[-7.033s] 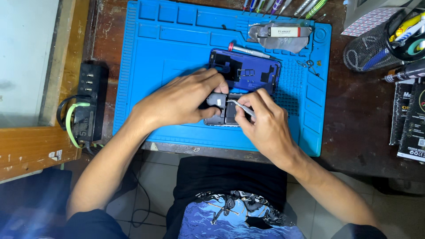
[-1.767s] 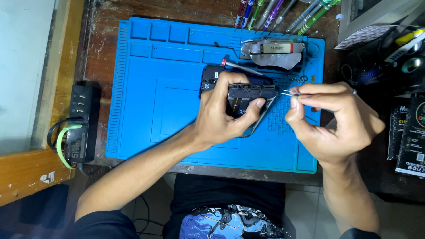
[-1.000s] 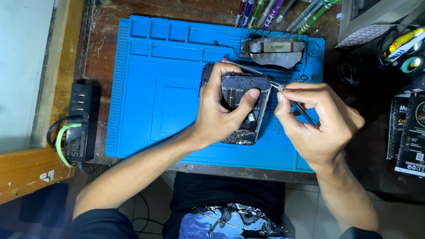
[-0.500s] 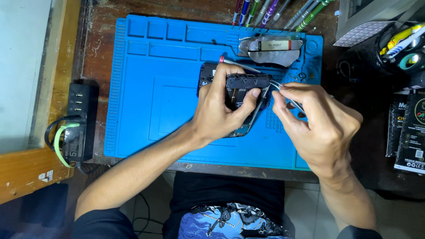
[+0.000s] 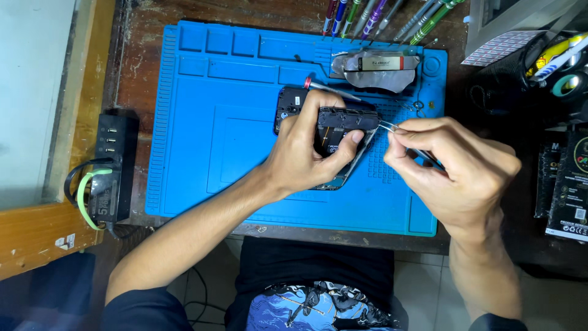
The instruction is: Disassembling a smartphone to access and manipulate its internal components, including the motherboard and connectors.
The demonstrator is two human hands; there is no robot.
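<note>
Left hand clamped around an opened phone, raised over the blue mat; right hand pinches tweezers, tips at the phone's right edge.

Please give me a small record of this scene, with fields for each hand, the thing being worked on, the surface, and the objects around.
Left hand: left hand grips the opened phone, lifted and tilted above the mat
Right hand: right hand pinches metal tweezers, tips at the phone's upper right edge
Surface: blue repair mat on a wooden table
On mat: red-capped screwdriver, grey metal part
Behind mat: row of coloured screwdrivers
Left side: black charger block with cables
</note>
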